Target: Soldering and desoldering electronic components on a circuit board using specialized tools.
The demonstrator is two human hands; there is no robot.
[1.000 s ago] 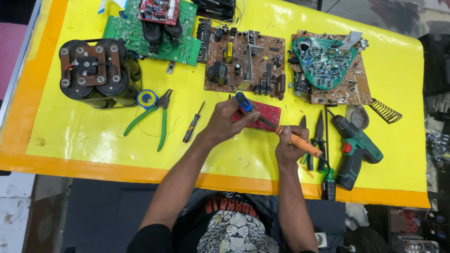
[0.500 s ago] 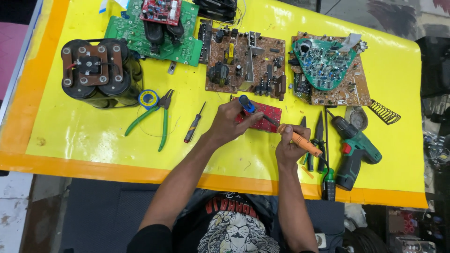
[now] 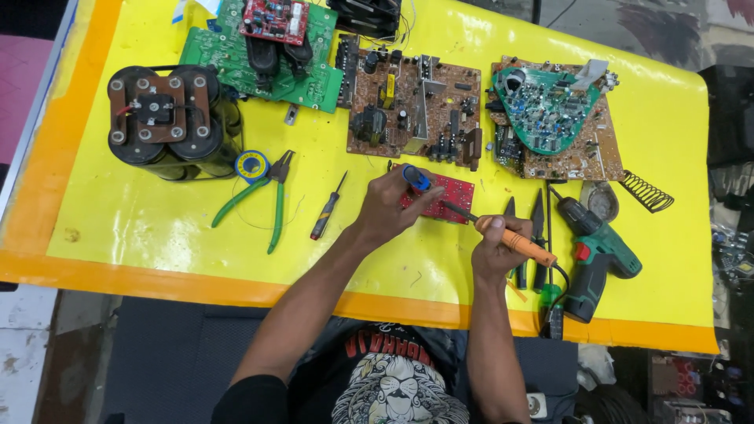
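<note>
Centre of frame: small red circuit board (image 3: 441, 198) lies flat on the yellow table (image 3: 157, 220), just below the large brown board (image 3: 416, 106). Left hand (image 3: 391, 206) presses on the red board's left end, its grip clenched on a blue-handled tool (image 3: 417, 179) (a solder sucker or the like; too small to tell), which pokes up between thumb and fingers. Right hand (image 3: 495, 247) has its grip closed around an orange-handled soldering iron (image 3: 503, 234), held like a pen; the dark tip slants up-left and meets the red board near its lower edge. Cord trails off to lower right. Just right of that hand: dark hand tools (image 3: 528, 228) lying upright in the frame, then a green cordless drill (image 3: 598, 255); a coiled iron stand (image 3: 648, 192) sits farther right. Left of the hands: small screwdriver (image 3: 326, 213), green-handled pliers (image 3: 263, 196) beside a solder spool (image 3: 252, 166), and a black capacitor bank (image 3: 169, 122) at upper left. Green boards (image 3: 314, 74) at top centre, another green board on a brown one (image 3: 550, 118) at upper right. Judgement on doing the joint well: keep the board pinned so it cannot slide, rest the right wrist on the table, hold the tip steady on one pad only, and keep the cord clear of the drill.
</note>
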